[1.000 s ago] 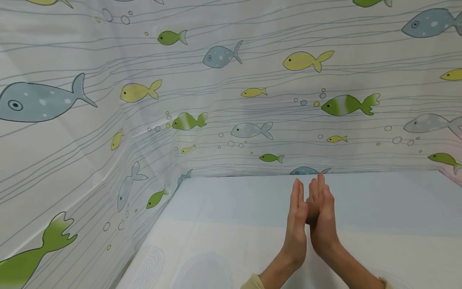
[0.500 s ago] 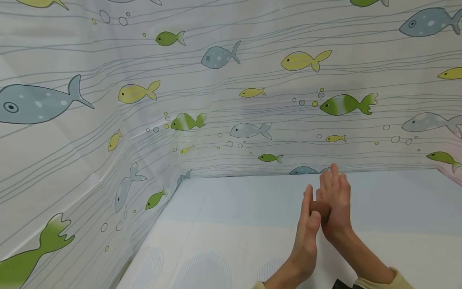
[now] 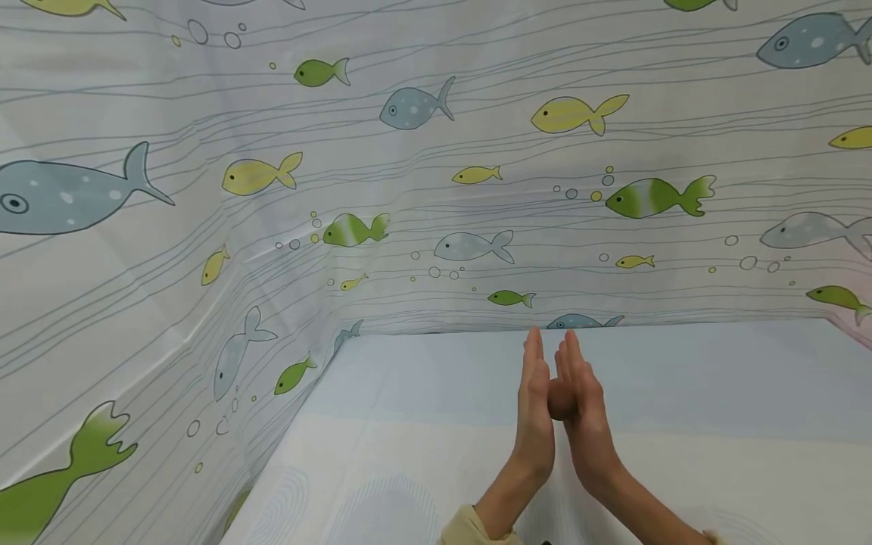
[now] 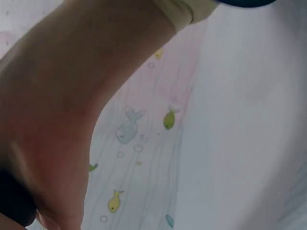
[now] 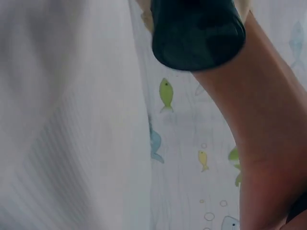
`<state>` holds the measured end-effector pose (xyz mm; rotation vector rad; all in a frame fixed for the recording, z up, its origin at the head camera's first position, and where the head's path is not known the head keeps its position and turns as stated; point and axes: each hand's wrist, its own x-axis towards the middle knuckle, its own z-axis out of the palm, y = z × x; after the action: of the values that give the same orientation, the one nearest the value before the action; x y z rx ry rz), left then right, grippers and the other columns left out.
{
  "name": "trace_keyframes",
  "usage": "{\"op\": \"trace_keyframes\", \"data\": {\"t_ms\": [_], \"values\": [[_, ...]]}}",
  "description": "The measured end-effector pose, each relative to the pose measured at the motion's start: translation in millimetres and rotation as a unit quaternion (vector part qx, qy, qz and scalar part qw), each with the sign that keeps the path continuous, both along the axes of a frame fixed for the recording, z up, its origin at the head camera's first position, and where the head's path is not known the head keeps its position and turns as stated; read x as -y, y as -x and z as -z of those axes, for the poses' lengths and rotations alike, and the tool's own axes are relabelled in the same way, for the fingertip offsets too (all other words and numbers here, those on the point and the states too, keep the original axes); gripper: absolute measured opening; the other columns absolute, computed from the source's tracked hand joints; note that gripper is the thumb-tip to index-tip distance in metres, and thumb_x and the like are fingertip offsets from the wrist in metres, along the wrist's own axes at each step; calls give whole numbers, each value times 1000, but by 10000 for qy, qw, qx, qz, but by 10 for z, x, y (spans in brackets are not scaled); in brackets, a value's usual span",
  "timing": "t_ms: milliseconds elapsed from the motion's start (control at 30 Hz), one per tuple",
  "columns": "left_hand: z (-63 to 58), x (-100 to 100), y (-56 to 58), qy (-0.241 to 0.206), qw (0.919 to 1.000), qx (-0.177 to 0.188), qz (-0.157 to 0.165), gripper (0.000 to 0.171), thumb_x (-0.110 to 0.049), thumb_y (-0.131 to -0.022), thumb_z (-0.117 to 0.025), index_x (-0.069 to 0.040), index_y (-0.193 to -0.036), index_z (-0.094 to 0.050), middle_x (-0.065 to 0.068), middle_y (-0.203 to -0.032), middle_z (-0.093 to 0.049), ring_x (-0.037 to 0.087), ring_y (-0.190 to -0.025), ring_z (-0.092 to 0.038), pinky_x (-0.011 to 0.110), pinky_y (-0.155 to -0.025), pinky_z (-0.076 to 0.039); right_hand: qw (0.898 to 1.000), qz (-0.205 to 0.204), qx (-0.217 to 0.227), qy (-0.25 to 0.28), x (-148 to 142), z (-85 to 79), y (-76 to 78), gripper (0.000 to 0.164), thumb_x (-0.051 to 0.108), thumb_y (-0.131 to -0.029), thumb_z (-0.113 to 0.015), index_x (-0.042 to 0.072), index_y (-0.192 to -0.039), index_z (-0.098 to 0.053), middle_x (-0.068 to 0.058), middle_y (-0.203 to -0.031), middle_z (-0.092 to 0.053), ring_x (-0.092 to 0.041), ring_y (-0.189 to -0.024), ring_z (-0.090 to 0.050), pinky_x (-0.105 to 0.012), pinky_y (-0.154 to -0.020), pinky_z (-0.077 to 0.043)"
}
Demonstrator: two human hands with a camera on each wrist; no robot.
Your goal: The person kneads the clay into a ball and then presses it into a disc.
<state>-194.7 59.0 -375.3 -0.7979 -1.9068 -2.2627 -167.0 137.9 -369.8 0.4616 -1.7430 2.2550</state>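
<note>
In the head view, a small rounded brown ball (image 3: pixel 562 399), smooth like modelling clay, sits between my two palms. My left hand (image 3: pixel 534 412) stands upright with straight fingers, its palm against the ball's left side. Opposite it, my right hand (image 3: pixel 587 420) is also upright and straight-fingered, covering part of the ball's right side. Both hands are held above the pale table, fingertips pointing away from me. The left wrist view shows a bare forearm (image 4: pixel 91 52) running down to a hand at lower left. A forearm (image 5: pixel 259 96) also crosses the right wrist view.
A pale blue and white patterned table surface (image 3: pixel 409 386) lies beneath the hands. Behind and left of it hangs a white curtain-like sheet (image 3: pixel 409 197) printed with fish. A dark rounded device (image 5: pixel 199 38) shows near a wrist in the right wrist view.
The hands moved right, sliding out of line with each other, then came back left to stand nearly level. The brown piece between them has turned and shows more of itself than at first.
</note>
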Motion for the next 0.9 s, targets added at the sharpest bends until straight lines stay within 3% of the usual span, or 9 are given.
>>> {"op": "trace_keyframes", "data": {"t_ms": [133,200,367,433,500,567,667,700,900], "values": [[-5,82,127,-109,9996,-95,-258,61,-48,-101,-25,-28,-159,-15,-12,-164,-9,15,-152,4,56,-119,3,9991,-285,-170,-265,72,32,-41,52,40,-107,-6,37,-158,0,11,-158,-21,-23,-152,9,-22,-118,-13],[1,115,179,-98,9992,-132,-357,61,-49,-101,-26,-30,-159,-14,-12,-164,-7,14,-152,5,56,-119,3,9986,-355,-277,-276,92,36,-50,51,39,-107,-6,36,-158,-1,8,-148,-41,-22,-153,6,-12,-111,-21],[49,151,248,13,9991,-183,-392,61,-51,-101,-24,-34,-158,-11,-12,-164,-3,14,-151,7,58,-118,4,9982,-391,-443,-102,91,32,-67,52,37,-107,-6,34,-159,-4,2,-131,-58,-20,-153,5,-15,-113,-20],[66,148,252,71,9992,-157,-368,60,-51,-101,-23,-35,-158,-10,-14,-164,-3,12,-151,7,57,-118,4,9980,-451,-436,-84,78,30,-71,52,37,-107,-5,35,-159,-3,6,-153,-39,-21,-152,9,-21,-117,-14],[76,142,246,130,9992,-120,-359,59,-51,-101,-23,-37,-157,-10,-17,-163,-3,10,-151,7,57,-118,4,9983,-409,-399,-66,62,20,-73,52,38,-106,-5,36,-159,-3,2,-155,-38,-22,-152,9,-31,-121,-6],[98,138,248,161,9992,-91,-355,59,-52,-101,-23,-38,-157,-10,-17,-163,-3,10,-151,6,58,-118,3,9987,-409,-291,-48,50,1,-73,53,41,-105,-6,38,-158,-1,4,-164,-15,-23,-152,10,-46,-121,2],[143,124,249,132,9995,-62,-274,60,-51,-102,-22,-35,-158,-9,-15,-164,-3,12,-151,5,59,-118,2,9993,-329,-168,33,22,-37,-76,53,44,-105,-9,40,-157,-1,6,-166,-5,-24,-152,9,-61,-116,8],[160,115,245,127,9996,-49,-231,61,-51,-102,-22,-33,-159,-8,-15,-164,-2,12,-151,4,58,-118,2,9994,-318,-126,68,13,-51,-79,54,45,-105,-9,40,-157,0,9,-165,10,-25,-152,10,-63,-115,9],[219,6,127,241,9996,-102,120,64,-49,-103,-21,-26,-159,-3,-15,-164,1,9,-151,4,55,-119,1,9997,20,-97,210,-72,-91,-41,57,49,-103,-12,38,-158,2,14,-165,10,-17,-152,11,-49,-120,8]]}}
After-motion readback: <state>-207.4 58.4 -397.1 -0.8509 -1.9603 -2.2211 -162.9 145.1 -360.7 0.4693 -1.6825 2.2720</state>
